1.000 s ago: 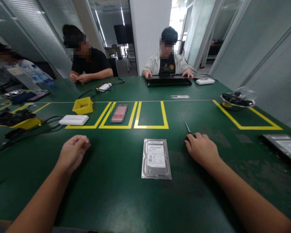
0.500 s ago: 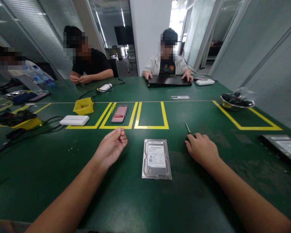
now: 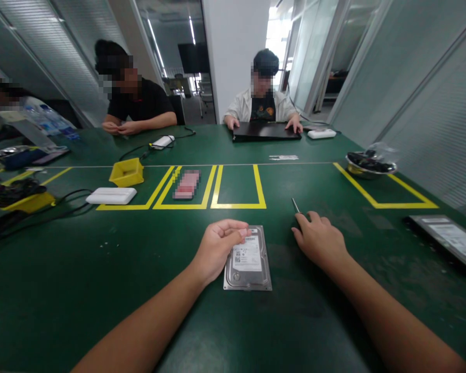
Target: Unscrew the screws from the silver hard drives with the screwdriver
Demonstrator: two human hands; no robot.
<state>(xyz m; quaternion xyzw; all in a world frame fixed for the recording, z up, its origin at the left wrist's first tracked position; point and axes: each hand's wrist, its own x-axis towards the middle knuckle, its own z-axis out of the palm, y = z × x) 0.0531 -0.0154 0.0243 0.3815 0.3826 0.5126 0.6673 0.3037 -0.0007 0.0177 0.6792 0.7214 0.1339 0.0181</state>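
Observation:
A silver hard drive with a white label lies flat on the green table in front of me. My left hand is over its upper left part, thumb and fingertips pressed together in a pinch. Whatever may be between those fingertips is too small or hidden to make out. To the right of the drive, my right hand rests low at the table, fingers curled round a screwdriver. Only the thin metal shaft shows, pointing away from me; the hand covers the handle.
At right lies another hard drive; behind it stands a metal bowl of dark parts. Yellow tape outlines mark the table, one around a phone. Leftward are a yellow bin and white power strip. Two people sit opposite.
My left hand has moved right, from beside the hard drive to over its upper left part, still pinched. My right hand stays by the screwdriver. The view has shifted slightly.

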